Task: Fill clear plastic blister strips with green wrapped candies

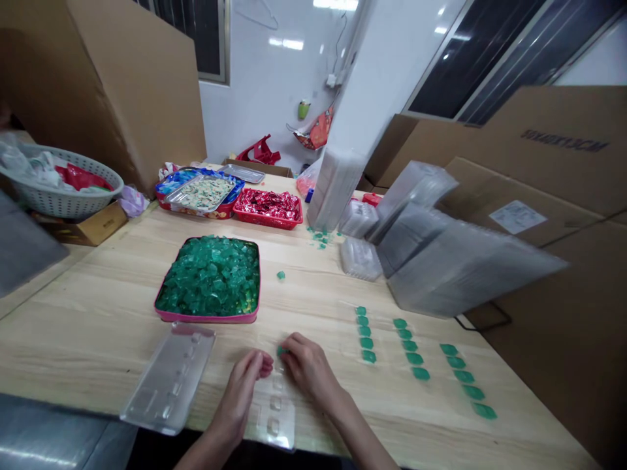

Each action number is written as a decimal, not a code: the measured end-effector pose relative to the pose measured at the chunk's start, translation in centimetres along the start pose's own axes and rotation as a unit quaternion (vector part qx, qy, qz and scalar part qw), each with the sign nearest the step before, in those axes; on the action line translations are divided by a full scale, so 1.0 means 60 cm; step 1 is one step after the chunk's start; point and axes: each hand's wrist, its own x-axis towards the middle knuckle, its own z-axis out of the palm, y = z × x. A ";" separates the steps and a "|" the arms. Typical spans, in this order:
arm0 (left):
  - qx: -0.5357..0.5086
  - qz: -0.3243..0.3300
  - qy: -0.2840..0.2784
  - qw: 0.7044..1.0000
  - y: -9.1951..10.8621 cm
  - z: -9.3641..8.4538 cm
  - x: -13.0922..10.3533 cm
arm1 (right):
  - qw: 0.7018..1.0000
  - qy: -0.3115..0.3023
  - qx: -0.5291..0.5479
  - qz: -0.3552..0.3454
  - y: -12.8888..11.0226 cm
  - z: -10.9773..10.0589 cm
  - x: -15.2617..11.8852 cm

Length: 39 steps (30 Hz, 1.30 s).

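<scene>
While the right hand (309, 367) grips a green piece (281, 350) between its fingertips, the left hand (240, 384) is just beside it, fingers curled; whether they grasp anything, I cannot tell. The piece is at the far end of a clear tray (281, 418), which lies close to the near edge of the table (98, 307), with unfilled pockets running towards that edge.

The piece should be very light, thin and fairly stiff, perhaps slick on its faces and apt to chip at the corners. I would take it by two opposite edges with a soft pinch, leaving its underside free to sit flat. The tray looks like thin plastic, light enough to slide at a nudge and likely to flex, so a fingertip on its rim should steady it; a hard press in the middle might bow it.

Left of the hands, the heap (210, 274) fills a pink-rimmed tin (208, 318); its pieces overlap, so a top one held by its sides would come away easiest. Towards the table's right edge, rows of pieces (415, 358) lie in thin clear trays, best lifted level by both ends, as tilting could spill them
</scene>
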 end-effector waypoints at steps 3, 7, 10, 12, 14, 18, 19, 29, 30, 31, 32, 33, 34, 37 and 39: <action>0.007 -0.008 0.000 1.000 -0.016 -0.004 0.008 | 0.998 -0.043 -0.038 0.000 -0.001 -0.009 0.005; 0.020 -0.015 -0.008 1.000 -0.023 -0.011 0.018 | 0.997 -0.079 0.024 -0.012 0.024 -0.026 0.038; 0.023 -0.021 -0.011 0.999 -0.018 -0.015 0.021 | 0.996 0.003 0.089 0.009 0.051 -0.040 0.103; 0.024 -0.022 -0.016 0.999 -0.015 -0.018 0.023 | 0.992 0.087 0.086 0.029 0.068 -0.045 0.162; 0.027 -0.019 -0.018 0.999 -0.015 -0.019 0.024 | 0.988 0.125 0.076 0.038 0.081 -0.043 0.219; 0.036 -0.016 -0.011 0.999 -0.015 -0.019 0.017 | 0.986 0.126 0.093 0.049 0.095 -0.034 0.278; 0.034 -0.015 -0.005 0.999 -0.013 -0.019 0.013 | 0.985 0.123 0.103 0.056 0.096 -0.031 0.275; 0.015 -0.005 0.002 1.000 0.028 -0.004 -0.008 | 0.947 -0.010 0.298 0.118 0.025 -0.011 0.008; 0.011 -0.001 0.000 1.000 0.029 -0.003 -0.008 | 0.951 -0.009 0.286 0.116 0.015 -0.006 -0.009; 0.008 0.003 0.000 1.000 0.030 -0.002 -0.009 | 0.957 -0.001 0.268 0.110 0.007 -0.002 -0.020; 0.008 0.007 -0.002 1.000 0.030 -0.001 -0.010 | 0.964 0.009 0.246 0.099 0.000 0.003 -0.027; 0.011 0.010 -0.001 1.000 0.029 0.000 -0.010 | 0.972 0.017 0.220 0.083 -0.006 0.006 -0.030; 0.014 0.011 0.001 1.000 0.028 0.000 -0.011 | 0.980 0.021 0.190 0.061 -0.010 0.009 -0.029; 0.017 0.000 0.013 1.000 0.021 0.001 -0.010 | 0.997 0.012 0.079 -0.011 -0.018 0.013 -0.021; 0.009 -0.007 0.022 1.000 0.017 0.001 -0.008 | 0.999 -0.003 0.017 -0.044 -0.017 0.019 -0.016</action>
